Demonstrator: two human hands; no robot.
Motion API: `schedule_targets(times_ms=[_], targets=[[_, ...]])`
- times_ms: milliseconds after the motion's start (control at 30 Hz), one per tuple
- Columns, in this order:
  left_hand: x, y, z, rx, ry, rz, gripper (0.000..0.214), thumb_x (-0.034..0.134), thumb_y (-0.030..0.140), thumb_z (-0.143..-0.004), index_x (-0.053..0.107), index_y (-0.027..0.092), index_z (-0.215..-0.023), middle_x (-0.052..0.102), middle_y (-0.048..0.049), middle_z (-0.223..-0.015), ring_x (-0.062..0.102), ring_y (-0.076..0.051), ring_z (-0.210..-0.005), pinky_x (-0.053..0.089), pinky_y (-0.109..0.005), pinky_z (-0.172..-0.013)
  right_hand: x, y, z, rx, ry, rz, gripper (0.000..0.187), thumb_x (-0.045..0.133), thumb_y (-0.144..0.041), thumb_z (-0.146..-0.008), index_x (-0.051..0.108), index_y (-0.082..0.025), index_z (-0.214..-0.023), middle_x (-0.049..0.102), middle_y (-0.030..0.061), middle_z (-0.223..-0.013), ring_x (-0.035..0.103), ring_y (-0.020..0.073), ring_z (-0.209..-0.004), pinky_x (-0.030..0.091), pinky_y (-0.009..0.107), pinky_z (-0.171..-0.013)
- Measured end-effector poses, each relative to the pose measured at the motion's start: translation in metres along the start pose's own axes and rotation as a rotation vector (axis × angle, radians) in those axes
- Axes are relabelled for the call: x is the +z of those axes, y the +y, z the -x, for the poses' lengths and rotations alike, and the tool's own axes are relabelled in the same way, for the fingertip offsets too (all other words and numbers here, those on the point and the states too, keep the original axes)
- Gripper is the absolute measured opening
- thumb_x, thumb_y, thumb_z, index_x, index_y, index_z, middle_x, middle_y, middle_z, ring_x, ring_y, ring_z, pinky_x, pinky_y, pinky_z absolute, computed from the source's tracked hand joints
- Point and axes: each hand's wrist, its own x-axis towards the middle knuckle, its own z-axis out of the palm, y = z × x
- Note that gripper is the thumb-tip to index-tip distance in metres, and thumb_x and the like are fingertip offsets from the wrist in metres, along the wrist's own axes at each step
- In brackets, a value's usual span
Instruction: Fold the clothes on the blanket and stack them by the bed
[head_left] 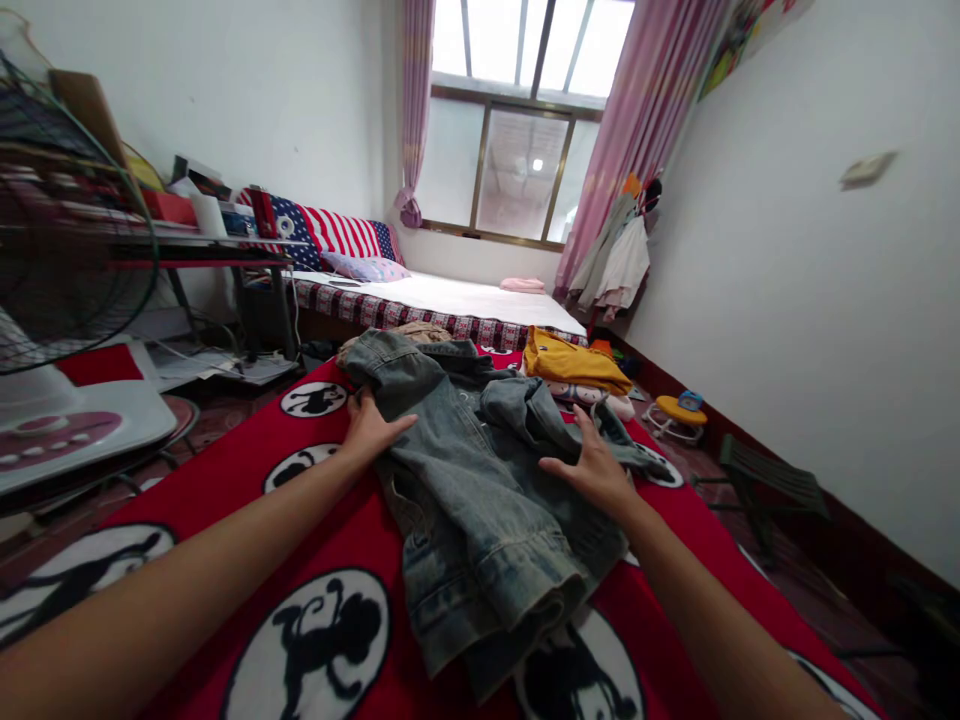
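Observation:
A grey-blue denim jacket (469,455) lies loosely spread and rumpled on the red blanket (420,640), its hem towards me. My left hand (369,432) is against the jacket's left side near a sleeve, thumb stretched out over the cloth and fingertips partly hidden at the fabric edge. On the other side, my right hand (596,468) rests at the bunched right sleeve, thumb and fingers apart. Neither hand is visibly closed on the cloth. Just beyond the jacket, a beige patterned cloth (420,331) is partly covered by it.
Folded yellow clothing (574,360) sits on other folded cloth at the far right of the blanket. To the left are a fan (75,230) and a cluttered desk (210,245). A bed (450,295) stands under the window. Along the right wall are a small yellow stool (679,410) and a dark folding stool (772,475).

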Motion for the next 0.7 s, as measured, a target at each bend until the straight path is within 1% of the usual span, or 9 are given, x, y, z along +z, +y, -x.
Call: schedule_targets(times_ms=[67,133,200,300,400,500,600,667,700], targets=[[0.007,0.005,0.001,-0.049,0.041,-0.002,0.100,0.077,0.041,-0.066,0.023,0.010,-0.144,0.026,-0.0254,-0.147,0.034,-0.040,-0.138,0.038,-0.047,-0.109,0.016,-0.005,-0.008,0.075,-0.147,0.117,0.105,0.071,-0.064,-0.065,0.031,-0.014,-0.148,0.058,0.0212,-0.131,0.058,0.0358,-0.117,0.046,0.045,-0.093],[0.012,0.009,0.002,-0.075,0.064,-0.033,0.094,0.076,0.031,-0.065,0.028,0.012,-0.142,0.021,-0.0256,-0.148,0.040,-0.042,-0.133,0.043,-0.048,-0.105,0.027,-0.019,-0.012,0.095,-0.191,0.277,0.097,0.072,-0.062,-0.065,0.039,-0.014,-0.143,0.066,0.0204,-0.118,0.062,0.0361,-0.109,0.047,0.042,-0.087],[0.013,0.015,0.001,-0.028,0.060,-0.075,0.083,0.072,0.019,-0.063,0.037,0.013,-0.139,0.018,-0.0240,-0.151,0.047,-0.042,-0.127,0.045,-0.048,-0.103,0.033,-0.033,-0.015,0.079,-0.173,0.382,0.074,0.070,-0.053,-0.072,0.052,-0.015,-0.133,0.070,0.0181,-0.107,0.065,0.0344,-0.102,0.047,0.039,-0.083],[0.004,0.029,-0.005,0.223,-0.028,-0.098,0.065,0.064,0.010,-0.059,0.059,0.018,-0.123,0.025,-0.0146,-0.152,0.048,-0.038,-0.128,0.045,-0.042,-0.107,0.027,-0.044,-0.019,0.070,-0.104,0.337,0.032,0.058,-0.040,-0.083,0.069,-0.020,-0.104,0.073,0.0130,-0.092,0.069,0.0292,-0.088,0.046,0.033,-0.074],[-0.021,0.051,-0.018,0.523,-0.159,-0.004,0.041,0.058,0.010,-0.058,0.073,0.022,-0.095,0.043,-0.0045,-0.144,0.046,-0.031,-0.132,0.039,-0.034,-0.112,0.000,-0.039,-0.021,0.107,0.151,0.103,0.021,0.059,-0.039,-0.079,0.071,-0.022,-0.082,0.073,0.0091,-0.078,0.067,0.0261,-0.076,0.045,0.031,-0.066],[-0.052,0.073,-0.041,0.664,-0.204,0.253,0.028,0.057,0.015,-0.063,0.073,0.020,-0.086,0.056,-0.0021,-0.134,0.052,-0.026,-0.125,0.038,-0.036,-0.111,-0.042,-0.029,-0.018,0.105,0.428,-0.210,0.023,0.064,-0.040,-0.072,0.070,-0.019,-0.076,0.071,0.0065,-0.074,0.064,0.0234,-0.071,0.046,0.031,-0.063],[-0.071,0.074,-0.069,0.596,-0.108,0.515,0.024,0.060,0.018,-0.069,0.069,0.012,-0.091,0.063,-0.0057,-0.125,0.058,-0.023,-0.115,0.042,-0.038,-0.103,-0.080,-0.018,-0.009,0.145,0.622,-0.334,0.028,0.066,-0.044,-0.070,0.070,-0.016,-0.077,0.069,0.0038,-0.072,0.061,0.0203,-0.066,0.047,0.031,-0.060],[-0.073,0.061,-0.083,0.455,-0.068,0.522,0.026,0.064,0.020,-0.067,0.068,0.008,-0.091,0.069,-0.0069,-0.108,0.063,-0.022,-0.102,0.045,-0.039,-0.097,-0.094,-0.010,0.001,0.181,0.635,-0.262,0.032,0.066,-0.047,-0.070,0.069,-0.016,-0.077,0.067,0.0026,-0.068,0.061,0.0195,-0.063,0.046,0.031,-0.059],[-0.071,0.052,-0.087,0.392,-0.057,0.478,0.026,0.068,0.020,-0.064,0.069,0.008,-0.087,0.072,-0.0060,-0.096,0.065,-0.022,-0.093,0.048,-0.039,-0.093,-0.098,-0.005,0.006,0.189,0.584,-0.183,0.032,0.066,-0.048,-0.071,0.070,-0.017,-0.077,0.066,0.0028,-0.067,0.061,0.0199,-0.063,0.046,0.031,-0.059]])
